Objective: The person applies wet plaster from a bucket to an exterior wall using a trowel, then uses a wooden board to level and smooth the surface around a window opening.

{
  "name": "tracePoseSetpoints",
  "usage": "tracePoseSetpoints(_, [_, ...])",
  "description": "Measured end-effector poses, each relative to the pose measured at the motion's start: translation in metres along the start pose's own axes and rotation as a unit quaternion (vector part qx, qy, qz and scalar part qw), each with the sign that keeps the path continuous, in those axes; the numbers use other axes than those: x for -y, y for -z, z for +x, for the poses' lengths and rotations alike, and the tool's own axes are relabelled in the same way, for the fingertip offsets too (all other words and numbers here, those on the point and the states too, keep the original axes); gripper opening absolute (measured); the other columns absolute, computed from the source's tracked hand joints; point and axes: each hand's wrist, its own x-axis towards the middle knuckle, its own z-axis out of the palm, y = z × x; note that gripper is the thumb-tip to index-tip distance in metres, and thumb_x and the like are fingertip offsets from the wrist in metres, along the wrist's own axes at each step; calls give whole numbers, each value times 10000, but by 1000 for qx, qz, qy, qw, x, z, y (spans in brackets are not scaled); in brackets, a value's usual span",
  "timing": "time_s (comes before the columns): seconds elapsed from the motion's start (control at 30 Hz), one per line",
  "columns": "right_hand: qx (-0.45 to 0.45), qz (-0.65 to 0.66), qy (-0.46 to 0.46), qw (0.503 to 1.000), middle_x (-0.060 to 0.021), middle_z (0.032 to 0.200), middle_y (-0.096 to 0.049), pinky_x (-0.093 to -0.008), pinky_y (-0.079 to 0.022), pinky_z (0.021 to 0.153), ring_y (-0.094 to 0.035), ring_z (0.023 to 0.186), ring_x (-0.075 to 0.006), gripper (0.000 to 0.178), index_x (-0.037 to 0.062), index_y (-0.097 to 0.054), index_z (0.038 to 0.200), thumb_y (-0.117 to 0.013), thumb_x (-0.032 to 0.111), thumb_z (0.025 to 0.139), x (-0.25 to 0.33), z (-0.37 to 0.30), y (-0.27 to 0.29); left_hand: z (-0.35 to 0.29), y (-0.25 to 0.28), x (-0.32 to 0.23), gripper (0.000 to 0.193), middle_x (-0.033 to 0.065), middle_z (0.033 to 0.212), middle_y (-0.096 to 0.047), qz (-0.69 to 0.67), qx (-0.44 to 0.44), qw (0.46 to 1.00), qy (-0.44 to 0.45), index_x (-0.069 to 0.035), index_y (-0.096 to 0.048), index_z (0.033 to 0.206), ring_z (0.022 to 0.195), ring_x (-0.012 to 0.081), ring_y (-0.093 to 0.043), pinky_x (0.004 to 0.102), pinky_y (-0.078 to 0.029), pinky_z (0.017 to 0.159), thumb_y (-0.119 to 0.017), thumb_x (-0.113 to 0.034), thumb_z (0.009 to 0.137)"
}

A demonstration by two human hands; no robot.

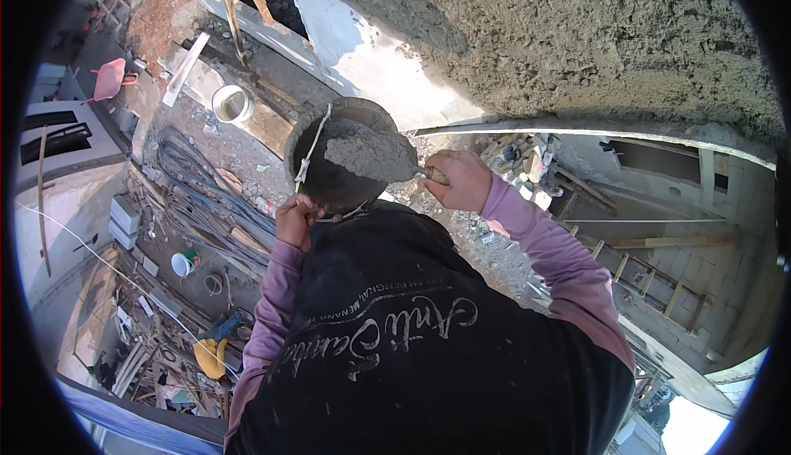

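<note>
While the left hand [295, 223] curls its fingers closed at the near-left edge of a dark bucket [362, 109], the right hand [463, 183] is wrapped around the pale handle of a trowel [436, 177]. Whether the left hand has the rim alone or also the rope [306, 158] strung across the bucket's left side is hard to tell. The bucket sits just in front of the person's chest, its mouth facing up. Over its right half, the trowel carries a heap of wet grey mortar [371, 154] that hides most of the blade.

The person wears a black shirt [461, 323] with pale lettering on it and dusty purple sleeves [568, 274]. Beyond the bucket, a wall [593, 43] coated in rough grey plaster fills the upper right, with a smooth, sunlit white patch at its left end.

On the littered ground to the left, a white pail [233, 104] stands near a plank [269, 128], with loops of dark hose [185, 171] below. Farther out are a pink wheelbarrow [109, 80], grey blocks [124, 223] and a yellow cloth [210, 358]. At far right, a wooden ladder [648, 279] lies beside a block wall.
</note>
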Motion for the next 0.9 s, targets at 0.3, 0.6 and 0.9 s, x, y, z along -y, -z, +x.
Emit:
tracePoseSetpoints(0.3, [294,435,-132,841,-67,670,-633,-227,-470,501,-602,532,-121,199,-26,-636,906,-621,171,922,-13,13,153,-6,6,4,173,25,667,-510,-1,-42,999,4,-49,-549,761,499,91,-442,289,-531,615,-464,88,824])
tracePoseSetpoints(0.6, [-157,-50,-240,957,-111,565,-578,-359,-423,465,-529,446,-253,179,-43,-614,878,-580,131,902,8,-104,214,-18,-7,11,167,15,655,-483,69,-9,996,-47,-47,-529,741,509,90,-425,280,-515,623,-437,80,796])
tracePoseSetpoints(0.9, [141,-195,-119,963,-239,980,-672,-422,-559,776,-689,879,-358,214,29,-733,863,-700,175,710,-72,57,-146,-6,-22,13,165,30,622,-546,130,104,985,-54,-47,-554,707,498,98,-548,225,-437,473,-474,47,815])
